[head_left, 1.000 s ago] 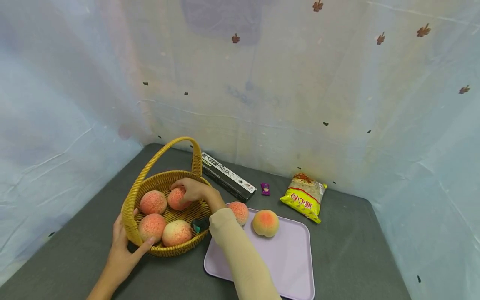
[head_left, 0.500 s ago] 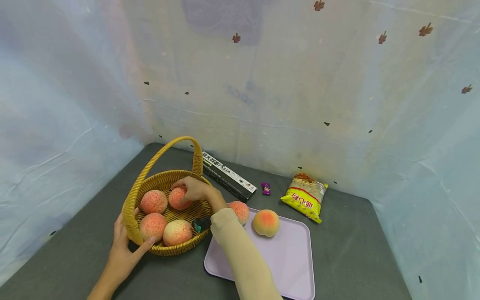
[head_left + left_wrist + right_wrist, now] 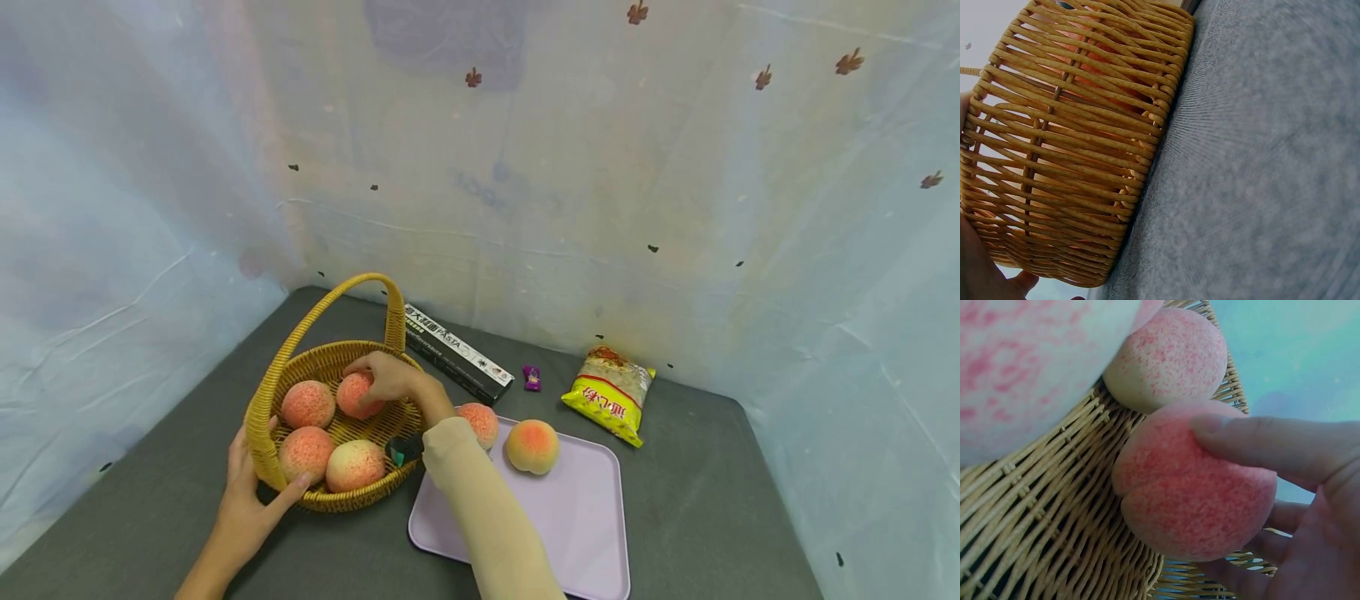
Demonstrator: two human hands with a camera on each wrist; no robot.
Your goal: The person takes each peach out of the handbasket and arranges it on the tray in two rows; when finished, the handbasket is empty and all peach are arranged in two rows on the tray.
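Observation:
A yellow wicker basket [image 3: 352, 502] with a tall arched handle stands on the left of the table, several peaches inside it. My right hand [image 3: 392, 380] reaches in over its right side and grips a pink-red peach [image 3: 1194, 481] between thumb and fingers. Beyond that fruit, in the right wrist view, another speckled peach [image 3: 1169, 359] lies against the wicker wall. At the basket's near left side my left hand [image 3: 243, 508] grips the rim, thumb over the edge by a speckled peach [image 3: 306, 454]. A paler peach [image 3: 355, 466] sits to the right of that one.
Right of the basket lies a lilac tray [image 3: 555, 533] bearing a yellow-orange peach [image 3: 532, 447] and a pink peach [image 3: 480, 423] partly behind my sleeve. Behind are a black-and-white pasta box [image 3: 457, 354], a small purple wrapped sweet [image 3: 532, 377] and a yellow food bag [image 3: 609, 394].

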